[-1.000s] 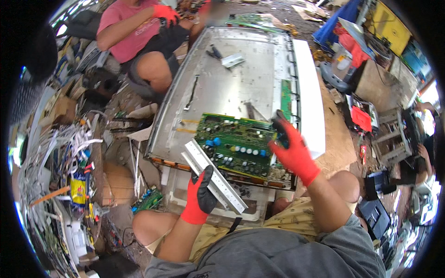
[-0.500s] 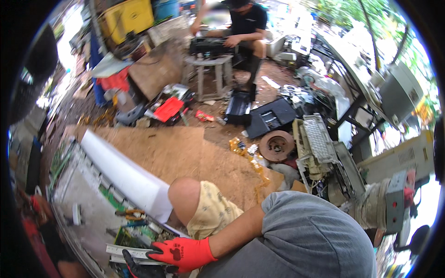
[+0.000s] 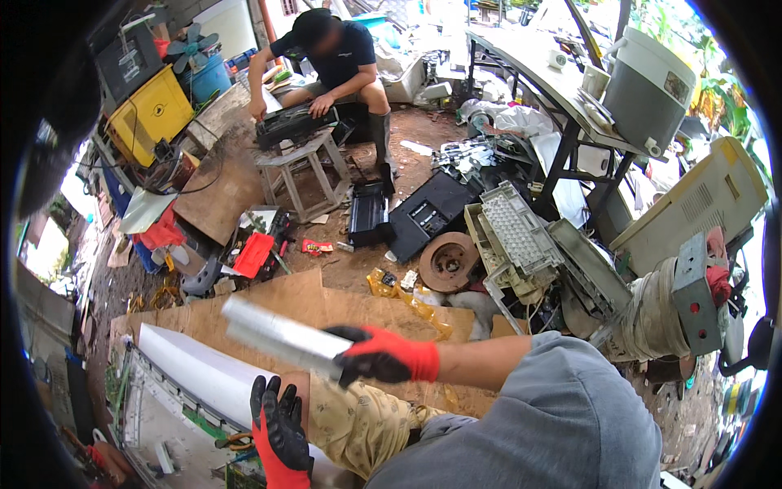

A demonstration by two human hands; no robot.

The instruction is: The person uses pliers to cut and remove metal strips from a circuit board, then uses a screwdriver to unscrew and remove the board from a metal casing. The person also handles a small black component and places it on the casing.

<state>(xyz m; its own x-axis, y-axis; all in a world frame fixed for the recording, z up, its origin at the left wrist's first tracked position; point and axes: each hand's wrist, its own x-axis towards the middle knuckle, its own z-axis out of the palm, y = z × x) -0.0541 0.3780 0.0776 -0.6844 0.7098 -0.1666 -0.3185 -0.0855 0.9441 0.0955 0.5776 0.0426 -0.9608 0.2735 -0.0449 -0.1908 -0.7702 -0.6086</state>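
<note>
My right hand (image 3: 376,357), in a red and black glove, is closed around one end of a long whitish metal strip (image 3: 277,332), slightly blurred. The strip points up and to the left, raised above a plywood sheet (image 3: 269,295). My left hand (image 3: 281,432), gloved alike, is apart from the strip, palm showing and fingers stretched upward, with nothing in it. Beside it lies a large opened flat panel (image 3: 151,407) with green circuit boards along its edge and a long white curved cover (image 3: 195,367). Orange-handled pliers (image 3: 236,442) rest on the panel, partly hidden by my left hand.
Ahead, another person (image 3: 334,61) sits working on a black device on a wooden stool (image 3: 303,175). Black plastic casings (image 3: 428,213), a rusty round disc (image 3: 450,261) and beige machine parts (image 3: 521,236) lie to the right. A long table (image 3: 521,57) holds a grey-white cooler (image 3: 652,90).
My right hand has lifted the strip off the panel, up and to the right. The left hand has come into fuller view, open. The view has shifted to the right.
</note>
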